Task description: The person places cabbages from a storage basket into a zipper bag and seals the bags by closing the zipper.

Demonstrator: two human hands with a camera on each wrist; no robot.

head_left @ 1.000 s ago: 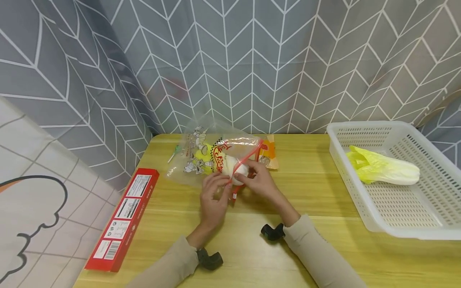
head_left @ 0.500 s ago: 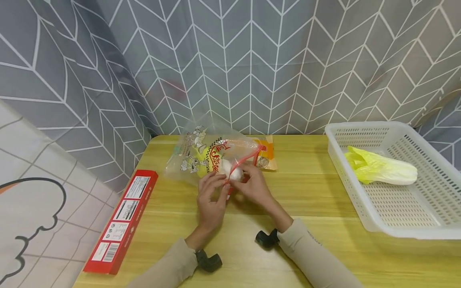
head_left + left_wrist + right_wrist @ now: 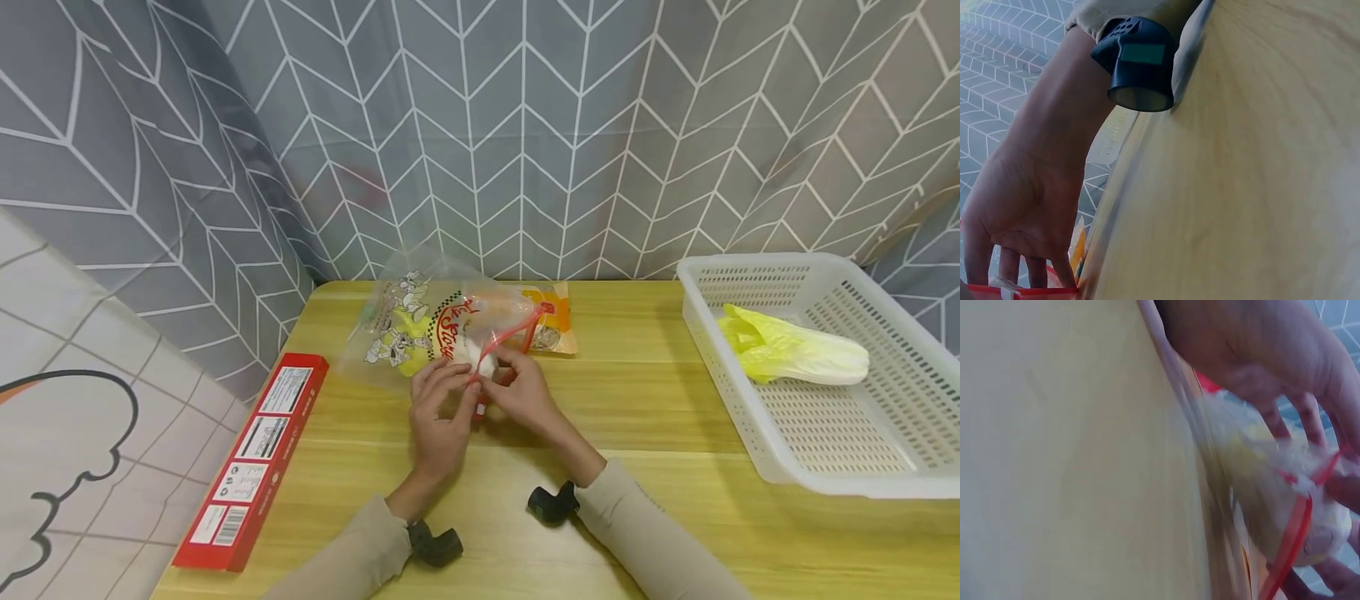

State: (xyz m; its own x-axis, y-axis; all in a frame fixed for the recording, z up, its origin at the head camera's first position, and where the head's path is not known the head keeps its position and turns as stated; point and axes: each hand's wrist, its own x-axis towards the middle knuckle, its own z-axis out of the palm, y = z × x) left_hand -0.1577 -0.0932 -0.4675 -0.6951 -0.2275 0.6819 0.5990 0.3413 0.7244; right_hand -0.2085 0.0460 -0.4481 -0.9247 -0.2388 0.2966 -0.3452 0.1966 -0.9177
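A clear zip bag (image 3: 447, 329) with a red zip edge and printed cartoon figures lies on the table. Inside it are a pale yellow-green item (image 3: 405, 354) and a rounded white item (image 3: 483, 362) near the mouth, partly covered by fingers. My left hand (image 3: 438, 421) pinches the red edge between thumb and fingers. Close beside it, my right hand (image 3: 528, 396) holds the same edge by the white item. In the right wrist view the bag's red strip (image 3: 1294, 531) hangs in front of a pale rounded bulge.
An orange packet (image 3: 561, 321) lies partly behind the bag. At the left stands a long red box (image 3: 255, 458). To the right, a white perforated basket (image 3: 787, 475) holds a Chinese cabbage (image 3: 813, 357). A grey patterned curtain (image 3: 562, 150) hangs behind the table.
My right hand has shifted left toward my left hand. The white item has slid left, deeper into the bag, and the red mouth has drawn narrower between the hands.
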